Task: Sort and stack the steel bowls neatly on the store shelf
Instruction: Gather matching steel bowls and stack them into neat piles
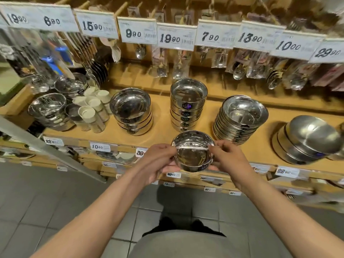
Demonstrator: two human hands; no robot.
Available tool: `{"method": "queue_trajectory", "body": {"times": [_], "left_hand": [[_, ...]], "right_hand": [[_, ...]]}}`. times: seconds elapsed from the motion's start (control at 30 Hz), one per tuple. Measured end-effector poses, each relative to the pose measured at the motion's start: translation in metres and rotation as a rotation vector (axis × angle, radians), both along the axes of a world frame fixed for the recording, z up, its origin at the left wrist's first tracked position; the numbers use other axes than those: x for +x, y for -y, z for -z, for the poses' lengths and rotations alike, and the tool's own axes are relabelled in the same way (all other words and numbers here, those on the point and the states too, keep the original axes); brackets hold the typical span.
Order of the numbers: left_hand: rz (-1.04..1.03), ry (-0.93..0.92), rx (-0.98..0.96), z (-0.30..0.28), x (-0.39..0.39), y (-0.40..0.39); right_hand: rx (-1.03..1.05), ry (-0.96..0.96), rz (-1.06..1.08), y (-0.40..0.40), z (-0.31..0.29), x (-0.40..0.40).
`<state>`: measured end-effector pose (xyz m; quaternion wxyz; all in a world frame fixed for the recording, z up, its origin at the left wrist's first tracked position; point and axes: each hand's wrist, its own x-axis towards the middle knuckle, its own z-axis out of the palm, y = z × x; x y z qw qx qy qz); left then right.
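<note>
I have both arms stretched forward, forearms converging on the steel bowl [193, 151]. My left hand [158, 161] grips its left rim, fingers curled over the edge; my right hand [226, 157] pinches the right rim, thumb on top.

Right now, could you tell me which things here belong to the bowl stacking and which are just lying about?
Job in hand:
- held steel bowl, gripped by left hand and right hand
- tall bowl stack behind it
- wide bowl stack
- shallow dish stack

Just lying about:
- white cups
- hanging packaged spoons
- price cards
</note>
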<state>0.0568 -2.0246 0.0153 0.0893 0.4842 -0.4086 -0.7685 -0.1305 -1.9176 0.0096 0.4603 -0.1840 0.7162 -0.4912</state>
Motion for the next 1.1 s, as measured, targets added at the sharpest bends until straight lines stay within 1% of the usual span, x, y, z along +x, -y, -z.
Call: {"method": "queue_trajectory", "body": {"times": [0.27,0.4,0.5,0.6,0.73,0.87,0.97,1.1], "left_hand": [[-0.123,-0.102,-0.073,0.001,0.023,0.009],[-0.15,-0.107,-0.132,-0.003,0.026,0.016],[-0.158,-0.112,-0.194,-0.01,0.024,0.021],[-0.15,-0.143,-0.255,-0.021,0.025,0.027],[-0.131,-0.134,-0.321,-0.042,0.021,0.043],[-0.158,-0.156,-0.349,-0.067,0.008,0.066],[-0.141,-0.173,-0.374,-0.08,-0.007,0.08],[-0.108,-0.097,-0.509,-0.09,-0.037,0.107]], "right_hand": [[-0.079,0.051,-0.009,0.02,0.002,0.02],[-0.125,0.053,-0.053,0.029,-0.008,0.024],[-0.152,0.021,-0.087,0.034,-0.02,0.022],[-0.176,-0.029,-0.074,0.04,-0.031,0.019],[-0.21,-0.054,-0.04,0.053,-0.049,0.011],[-0.279,-0.069,-0.069,0.073,-0.074,0.0],[-0.277,-0.11,-0.057,0.09,-0.085,-0.012],[-0.299,-0.173,-0.051,0.117,-0.092,-0.032]]}}
